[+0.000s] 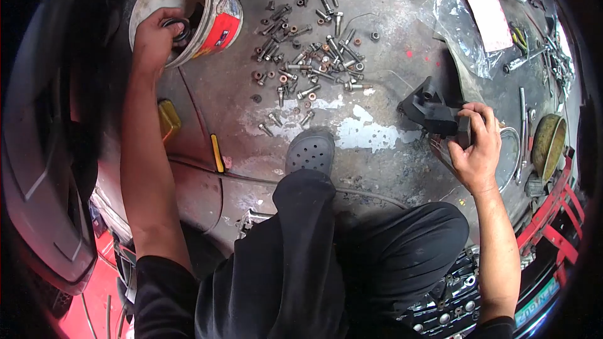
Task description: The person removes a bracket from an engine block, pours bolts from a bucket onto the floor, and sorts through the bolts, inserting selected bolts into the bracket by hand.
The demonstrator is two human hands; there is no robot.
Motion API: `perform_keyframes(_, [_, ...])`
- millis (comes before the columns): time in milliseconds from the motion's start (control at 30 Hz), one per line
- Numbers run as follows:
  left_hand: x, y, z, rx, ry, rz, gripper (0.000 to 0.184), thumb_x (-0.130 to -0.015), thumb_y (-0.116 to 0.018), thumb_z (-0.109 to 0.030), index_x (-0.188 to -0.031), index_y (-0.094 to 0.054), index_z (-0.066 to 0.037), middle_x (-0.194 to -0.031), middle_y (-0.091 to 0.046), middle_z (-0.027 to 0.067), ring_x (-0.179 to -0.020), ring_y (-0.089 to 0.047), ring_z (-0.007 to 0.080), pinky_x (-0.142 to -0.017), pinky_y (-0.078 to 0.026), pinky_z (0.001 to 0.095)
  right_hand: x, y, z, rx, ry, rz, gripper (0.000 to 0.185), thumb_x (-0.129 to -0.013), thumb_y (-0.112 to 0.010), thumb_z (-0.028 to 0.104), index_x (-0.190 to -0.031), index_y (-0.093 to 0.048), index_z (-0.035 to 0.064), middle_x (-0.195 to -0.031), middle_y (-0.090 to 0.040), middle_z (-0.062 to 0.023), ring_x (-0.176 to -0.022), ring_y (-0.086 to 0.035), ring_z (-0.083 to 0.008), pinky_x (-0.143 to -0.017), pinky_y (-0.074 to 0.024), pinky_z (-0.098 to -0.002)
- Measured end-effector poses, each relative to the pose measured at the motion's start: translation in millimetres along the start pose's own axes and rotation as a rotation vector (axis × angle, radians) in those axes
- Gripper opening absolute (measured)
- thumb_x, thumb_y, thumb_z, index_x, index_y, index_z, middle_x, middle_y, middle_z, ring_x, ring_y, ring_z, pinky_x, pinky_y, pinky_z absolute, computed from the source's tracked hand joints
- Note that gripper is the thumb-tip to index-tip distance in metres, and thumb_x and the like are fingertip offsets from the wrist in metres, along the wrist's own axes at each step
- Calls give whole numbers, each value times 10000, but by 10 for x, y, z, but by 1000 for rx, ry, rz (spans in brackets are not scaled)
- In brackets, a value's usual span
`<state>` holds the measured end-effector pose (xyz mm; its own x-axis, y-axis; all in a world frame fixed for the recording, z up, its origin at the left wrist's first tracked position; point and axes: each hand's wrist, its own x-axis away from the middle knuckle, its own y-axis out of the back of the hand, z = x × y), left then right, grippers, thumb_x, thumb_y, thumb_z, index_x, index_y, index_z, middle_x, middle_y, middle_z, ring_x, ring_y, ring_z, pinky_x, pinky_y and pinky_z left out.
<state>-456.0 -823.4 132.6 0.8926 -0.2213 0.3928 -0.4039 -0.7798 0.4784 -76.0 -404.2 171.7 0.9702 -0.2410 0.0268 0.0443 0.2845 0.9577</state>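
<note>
Black trousers [295, 245] fill the near edge of the floor [389, 31], one leg ending in a grey clog [309, 152] whose toe points at a loose spread of bolts [308, 91] and nuts [312, 96] across the floor's middle. Toward the far left corner, the left hand [157, 34] reaches over the mouth of a white bucket [141, 6], its fingers closed round a dark ring [178, 22]; what lies deeper in the bucket is too dark to tell. Nearer the floor's right edge, the right hand [477, 145] is clamped, thumb against fingers, on one end of a black angular part [430, 108]; whether that part rests on the floor or hangs just above it, I cannot tell. Since the hold is at one end, the part could tip or twist free if its far end is the heavier. The ring could snag on the bucket's rim and drop inside if the wrist turns carelessly. With the toe so near, a slight slide of the foot could knock bolts out of the group, and the round nuts would probably roll farthest.
</note>
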Motion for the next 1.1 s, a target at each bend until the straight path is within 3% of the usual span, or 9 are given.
perform_keyframes(200, [-10,-103,92,-473,-244,-252,486,-881,-674,-107,-1348,-550,-62,-1191,-686,195,-1011,-675,287,-917,-508,387,-8,-19,-15,-47,20,-12,461,-588,-669,59,-1045,-606,58,-1149,-589,-121,-1053,-581,-365,-915,-460,-444])
perform_keyframes(267, [113,-167,89,-767,-370,-639,474,-889,-665,-125,-1345,-552,-67,-1197,-685,186,-1054,-663,350,-933,-502,400,-1,-28,-28,-42,24,-22,454,-598,-665,56,-1048,-606,52,-1157,-589,-126,-1062,-582,-371,-924,-458,-443])
perform_keyframes(400, [844,-513,-39,-544,-563,-874,339,-898,-651,-140,-1232,-632,-84,-1108,-702,152,-1047,-659,349,-929,-505,401,8,-40,-28,-29,7,-12,453,-608,-651,45,-1058,-607,47,-1162,-592,-131,-1079,-584,-367,-948,-454,-441])
perform_keyframes(467, [1196,-776,165,-513,-519,-750,265,-898,-649,-134,-1159,-664,-88,-1058,-701,155,-1002,-671,343,-890,-518,406,0,-43,-37,-22,15,-14,453,-609,-649,44,-1060,-608,47,-1165,-592,-131,-1079,-588,-364,-958,-453,-440])
perform_keyframes(600, [1589,-1163,644,-462,45,-251,311,-910,-655,-219,-1175,-639,-58,-1093,-695,212,-1003,-676,387,-850,-527,431,12,-44,-36,-26,17,-13,451,-615,-649,43,-1064,-608,48,-1170,-590,-133,-1086,-589,-367,-959,-453,-437])
perform_keyframes(700, [1625,-1180,926,-526,187,-58,381,-908,-665,-297,-1201,-622,-57,-1126,-687,229,-1055,-655,414,-881,-515,460,15,-41,-30,-28,11,-12,450,-619,-651,43,-1067,-608,48,-1169,-591,-136,-1088,-590,-368,-954,-458,-438])
perform_keyframes(867, [1682,-1369,1064,-594,142,103,473,-900,-678,-408,-1196,-572,-54,-1105,-679,261,-1051,-641,447,-883,-508,499,0,-35,-29,8,34,-14,448,-623,-657,44,-1069,-608,48,-1168,-592,-139,-1086,-593,-370,-943,-464,-441])
perform_keyframes(967, [1709,-1579,999,-616,145,128,408,-900,-677,-357,-1127,-548,-44,-1014,-677,273,-981,-644,462,-842,-511,515,17,-27,-19,-17,25,-21,444,-623,-656,45,-1064,-606,46,-1167,-592,-141,-1084,-593,-372,-941,-465,-442])
perform_keyframes(1100, [1742,-1802,1053,-633,-117,116,288,-851,-675,-190,-1052,-540,-35,-961,-655,250,-927,-633,466,-795,-508,521,-1,-20,-5,-23,18,-15,430,-625,-655,47,-1052,-606,47,-1159,-592,-139,-1073,-592,-377,-932,-466,-447])
